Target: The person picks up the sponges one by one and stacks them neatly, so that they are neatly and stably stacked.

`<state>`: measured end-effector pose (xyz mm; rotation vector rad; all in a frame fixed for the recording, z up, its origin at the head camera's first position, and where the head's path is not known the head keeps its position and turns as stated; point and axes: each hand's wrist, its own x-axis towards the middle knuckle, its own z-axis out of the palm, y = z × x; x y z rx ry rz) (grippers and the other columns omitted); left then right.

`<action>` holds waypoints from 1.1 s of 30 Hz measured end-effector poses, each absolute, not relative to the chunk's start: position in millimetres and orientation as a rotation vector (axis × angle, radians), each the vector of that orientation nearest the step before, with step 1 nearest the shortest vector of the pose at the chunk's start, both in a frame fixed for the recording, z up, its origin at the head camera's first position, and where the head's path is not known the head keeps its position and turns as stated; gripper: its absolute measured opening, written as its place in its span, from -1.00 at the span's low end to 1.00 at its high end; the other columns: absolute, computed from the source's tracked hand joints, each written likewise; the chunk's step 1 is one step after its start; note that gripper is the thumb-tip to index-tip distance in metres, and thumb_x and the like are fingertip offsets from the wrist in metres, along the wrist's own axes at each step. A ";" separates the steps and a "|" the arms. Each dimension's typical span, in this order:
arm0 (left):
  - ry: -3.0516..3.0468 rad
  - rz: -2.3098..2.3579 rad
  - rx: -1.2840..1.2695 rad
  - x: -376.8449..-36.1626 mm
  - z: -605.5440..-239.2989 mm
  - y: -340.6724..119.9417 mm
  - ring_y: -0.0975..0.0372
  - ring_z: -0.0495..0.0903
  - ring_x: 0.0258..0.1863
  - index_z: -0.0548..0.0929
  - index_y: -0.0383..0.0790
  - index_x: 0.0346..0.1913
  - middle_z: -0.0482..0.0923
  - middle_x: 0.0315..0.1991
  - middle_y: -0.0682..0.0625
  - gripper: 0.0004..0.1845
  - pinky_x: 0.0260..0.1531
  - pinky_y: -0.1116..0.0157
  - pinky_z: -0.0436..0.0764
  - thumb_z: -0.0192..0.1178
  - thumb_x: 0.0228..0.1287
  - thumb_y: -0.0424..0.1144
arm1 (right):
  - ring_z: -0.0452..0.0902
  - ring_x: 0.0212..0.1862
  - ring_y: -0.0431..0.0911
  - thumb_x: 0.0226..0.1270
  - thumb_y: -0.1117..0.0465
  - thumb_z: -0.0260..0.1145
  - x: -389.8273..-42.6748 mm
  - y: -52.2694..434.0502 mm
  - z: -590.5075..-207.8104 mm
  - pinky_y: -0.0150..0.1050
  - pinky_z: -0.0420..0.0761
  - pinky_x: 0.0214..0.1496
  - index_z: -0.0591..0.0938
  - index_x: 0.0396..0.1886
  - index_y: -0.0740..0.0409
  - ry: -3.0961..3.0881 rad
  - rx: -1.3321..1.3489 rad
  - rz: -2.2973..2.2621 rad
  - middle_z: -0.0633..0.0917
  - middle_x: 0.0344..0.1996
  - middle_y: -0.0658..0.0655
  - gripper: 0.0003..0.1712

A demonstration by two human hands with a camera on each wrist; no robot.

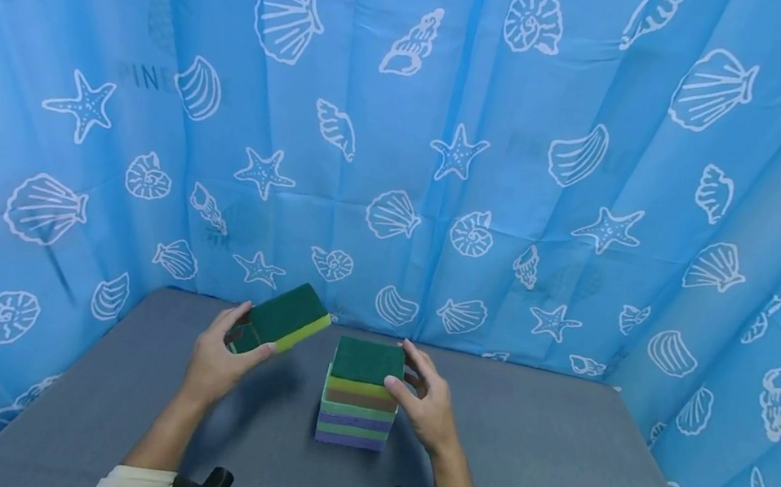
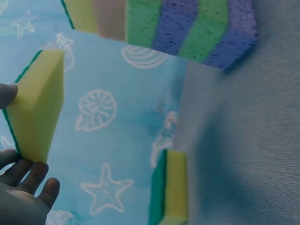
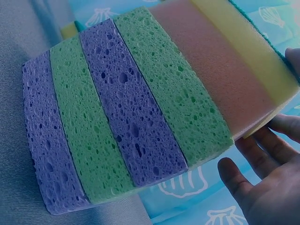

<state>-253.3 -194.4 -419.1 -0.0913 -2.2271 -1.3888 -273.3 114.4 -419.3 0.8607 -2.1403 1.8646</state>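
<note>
My left hand holds a green-and-yellow scouring sponge tilted in the air, left of a stack. Its thumb and fingers grip opposite edges. Purple and light green sponges alternate at the bottom of the stack. Above them lies a pinkish-brown sponge. Another green-and-yellow scouring sponge tops the stack, dark green face up. My right hand holds this top sponge by its right end, thumb at the front corner and fingers toward the back.
Another green-and-yellow sponge is low in the left wrist view, near the grey tabletop; from the head, the left hand and its sponge mostly hide that spot. A blue curtain with white shells surrounds the table's back and sides.
</note>
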 end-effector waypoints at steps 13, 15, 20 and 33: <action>-2.192 -1.479 -0.196 -250.5 -392.9 -183.1 -0.05 0.37 0.18 0.33 -0.32 0.40 0.36 0.24 -0.22 -0.20 0.11 -0.08 0.37 0.43 0.13 -0.18 | 0.31 0.23 0.27 0.33 0.44 0.23 -265.4 112.3 -409.4 0.19 0.32 0.19 0.24 0.38 0.49 -2.150 0.867 1.859 0.36 0.24 0.47 -0.34; -2.187 -1.492 -0.223 -250.2 -389.4 -181.2 -0.04 0.36 0.19 0.33 -0.30 0.40 0.35 0.25 -0.20 -0.21 0.11 -0.06 0.36 0.42 0.14 -0.19 | 0.31 0.23 0.28 0.33 0.44 0.23 -265.3 112.4 -409.2 0.20 0.32 0.19 0.24 0.38 0.50 -2.144 0.871 1.857 0.36 0.24 0.48 -0.34; -2.166 -1.523 -0.309 -249.0 -381.2 -176.1 -0.02 0.34 0.22 0.31 -0.30 0.41 0.33 0.28 -0.20 -0.21 0.10 -0.03 0.35 0.42 0.13 -0.26 | 0.30 0.23 0.30 0.32 0.45 0.23 -265.6 113.0 -409.5 0.21 0.32 0.18 0.23 0.38 0.50 -2.140 0.880 1.848 0.36 0.23 0.49 -0.33; -2.114 -1.607 -0.512 -245.5 -362.5 -161.7 0.08 0.34 0.21 0.32 -0.28 0.40 0.36 0.25 -0.15 -0.26 0.08 -0.03 0.36 0.38 0.17 -0.33 | 0.30 0.23 0.29 0.32 0.42 0.25 -264.8 113.0 -410.0 0.22 0.30 0.20 0.23 0.39 0.48 -2.145 0.866 1.856 0.37 0.24 0.45 -0.31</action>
